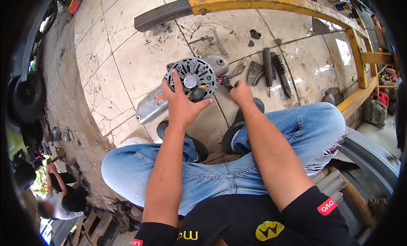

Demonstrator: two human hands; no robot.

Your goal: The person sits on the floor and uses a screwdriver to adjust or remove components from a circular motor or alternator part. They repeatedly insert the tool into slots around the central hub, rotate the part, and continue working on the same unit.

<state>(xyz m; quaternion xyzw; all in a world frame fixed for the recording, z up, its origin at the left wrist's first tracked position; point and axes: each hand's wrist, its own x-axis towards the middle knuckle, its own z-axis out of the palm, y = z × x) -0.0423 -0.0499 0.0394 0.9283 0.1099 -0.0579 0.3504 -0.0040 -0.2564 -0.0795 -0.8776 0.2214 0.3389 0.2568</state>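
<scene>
While my left hand [182,104] clasps the alternator [191,78] over the tiled floor [140,55], my right hand's [241,93] fingers grip pliers [232,78] at its red wiring; disconnecting seems underway, calling for a steady pull.

Bare tiled floor [140,55] lies open left of the alternator [191,78]; to its right, pliers [234,75], wire brush [280,72] and yellow frame [271,2] crowd the way.
</scene>
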